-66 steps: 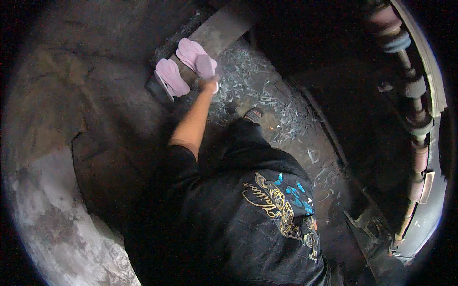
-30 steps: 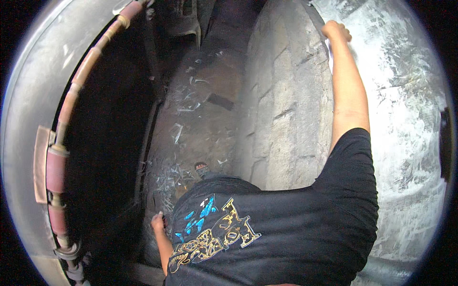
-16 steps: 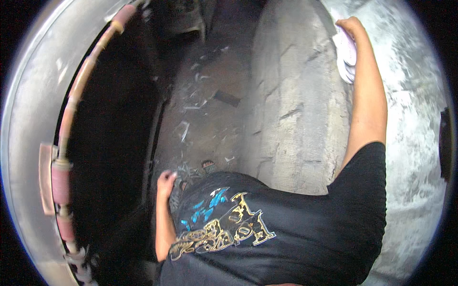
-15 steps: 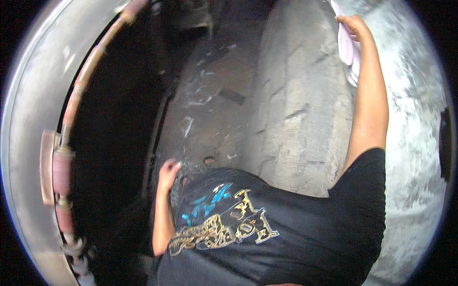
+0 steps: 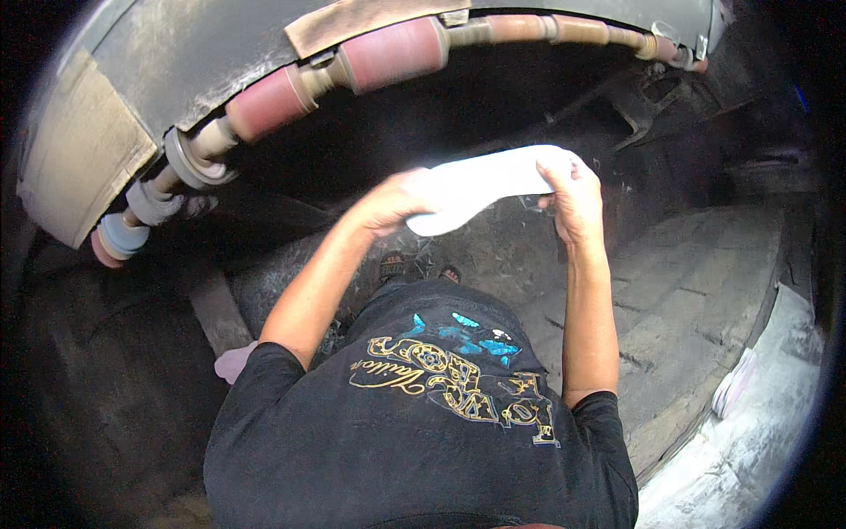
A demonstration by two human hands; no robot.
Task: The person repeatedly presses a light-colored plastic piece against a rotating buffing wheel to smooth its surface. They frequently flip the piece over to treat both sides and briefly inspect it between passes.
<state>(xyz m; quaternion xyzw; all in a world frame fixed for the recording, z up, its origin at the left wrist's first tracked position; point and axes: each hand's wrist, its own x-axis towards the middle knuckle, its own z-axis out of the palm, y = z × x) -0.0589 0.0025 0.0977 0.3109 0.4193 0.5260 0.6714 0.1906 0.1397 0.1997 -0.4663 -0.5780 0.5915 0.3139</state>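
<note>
A white, sole-shaped piece point(image 5: 493, 181) is held up in the centre of the frame, its broad face turned up and so bright that no surface detail reads. Its narrower waist bows between the two ends. The left hand point(image 5: 388, 204) grips the end toward the middle left, its fingers partly hidden beneath; the right hand point(image 5: 577, 198) pinches the other end, thumb over the face and fingers curled behind.

Above it, a long shaft carries rollers, a wide red roller point(image 5: 397, 55) and a second red roller point(image 5: 269, 104) among them, sweeping across the upper part of the frame; the piece stands apart from all of them. The rollers look smeared, though whether they turn cannot be told. A grey housing point(image 5: 211, 44) backs them at the upper left.

As for progress, one piece is in hand and not in contact with any roller. Others lie apart: a pink piece point(image 5: 233, 363), partly covered by the sleeve, at the lower left, and a pale stack point(image 5: 730, 383) near a whitish surface point(image 5: 740, 467) at the lower right. Which of these are finished and which are left does not show, nor whether the held edge has been worked.
</note>
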